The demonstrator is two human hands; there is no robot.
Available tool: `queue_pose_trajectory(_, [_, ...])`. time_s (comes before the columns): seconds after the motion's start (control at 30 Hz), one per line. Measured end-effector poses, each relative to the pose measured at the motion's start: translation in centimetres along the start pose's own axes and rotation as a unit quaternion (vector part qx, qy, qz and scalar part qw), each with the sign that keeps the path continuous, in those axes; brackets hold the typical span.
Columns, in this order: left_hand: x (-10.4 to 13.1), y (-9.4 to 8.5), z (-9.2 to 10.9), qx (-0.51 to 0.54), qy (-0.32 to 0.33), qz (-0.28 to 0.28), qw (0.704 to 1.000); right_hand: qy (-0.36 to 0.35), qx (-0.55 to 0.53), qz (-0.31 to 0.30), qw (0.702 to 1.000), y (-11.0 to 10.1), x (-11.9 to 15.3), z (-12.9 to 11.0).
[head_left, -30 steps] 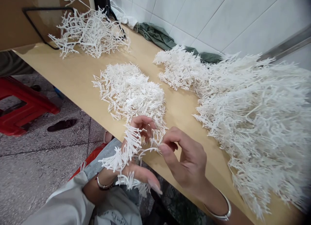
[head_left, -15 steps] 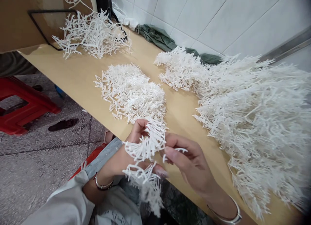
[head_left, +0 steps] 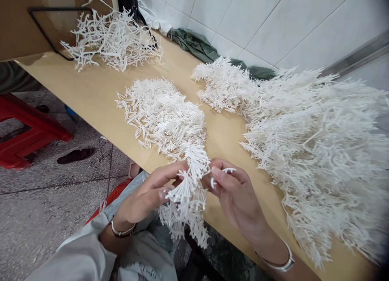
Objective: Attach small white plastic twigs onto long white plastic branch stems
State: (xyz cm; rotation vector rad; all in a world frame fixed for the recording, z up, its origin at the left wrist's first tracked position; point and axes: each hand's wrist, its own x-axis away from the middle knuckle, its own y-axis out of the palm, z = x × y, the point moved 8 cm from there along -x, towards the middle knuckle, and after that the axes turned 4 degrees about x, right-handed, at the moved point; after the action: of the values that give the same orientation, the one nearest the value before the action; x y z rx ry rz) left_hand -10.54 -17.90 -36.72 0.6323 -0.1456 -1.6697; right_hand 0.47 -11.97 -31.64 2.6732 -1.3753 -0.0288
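Between my hands, at the table's front edge, hangs a white branching plastic sprig (head_left: 190,192) with many fine tips. My left hand (head_left: 148,192) is closed on its left side, thumb in front and fingers partly hidden behind. My right hand (head_left: 235,192) pinches at the sprig's right side, and a short curved white stem (head_left: 226,170) sticks out from its fingers. Just beyond the hands lies a heap of small white cut pieces (head_left: 167,115). The sprig's upper tips overlap the near end of that heap in view.
A large pile of white branching sprigs (head_left: 313,139) covers the right side of the table (head_left: 223,137). Bare white stems (head_left: 112,40) lie at the far left by a cardboard box (head_left: 57,26) and a black metal frame (head_left: 45,28). Dark green cloth (head_left: 194,44) runs along the wall. A red stool (head_left: 30,131) stands left.
My left hand has shifted its hold, its thumb moving up and left onto the sprig. The sprig has turned more upright. My right hand has risen slightly, still pinching.
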Motion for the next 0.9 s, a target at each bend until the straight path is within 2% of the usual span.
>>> queue_pose_trajectory(0.1, [-0.3, 0.7, 1.3, -0.085, 0.022, -0.023, 0.996, -0.014, 0.017, 0.015, 1.000, 0.1, 0.1, -0.3])
queue_pose_trajectory(0.27, [-1.7, 2.8, 4.5, -0.187, 0.127, -0.047, 0.973, -0.033, 0.067, 0.029, 0.997, 0.2, 0.4, -0.5])
queue_pose_trajectory(0.4, [-2.6, 2.6, 4.1, -0.248, 0.099, 0.007, 0.964, -0.040, 0.112, 0.025, 0.993, 0.3, 0.3, -0.5])
queue_pose_trajectory(0.5, [-2.4, 1.9, 3.4, -0.229, 0.067, 0.036, 0.970, -0.059, 0.175, 0.027, 0.982, 0.4, 0.4, -0.7])
queue_pose_trajectory(0.6, [-1.6, 0.5, 2.2, -0.163, 0.026, 0.105, 0.981, -0.139, 0.260, 0.087, 0.952, 0.0, 1.0, -1.9])
queue_pose_trajectory(0.7, [-0.8, -0.7, 0.6, -0.077, -0.029, 0.163, 0.983, -0.250, 0.322, 0.141, 0.902, 0.2, 2.2, -3.8])
queue_pose_trajectory(0.83, [-0.5, -1.2, -0.5, -0.038, -0.058, 0.193, 0.979, -0.362, 0.419, 0.105, 0.826, 2.0, 3.3, -5.2])
queue_pose_trajectory(0.9, [-0.7, -1.2, -0.4, -0.041, -0.054, 0.192, 0.979, -0.350, 0.445, 0.081, 0.820, 2.4, 3.0, -5.0])
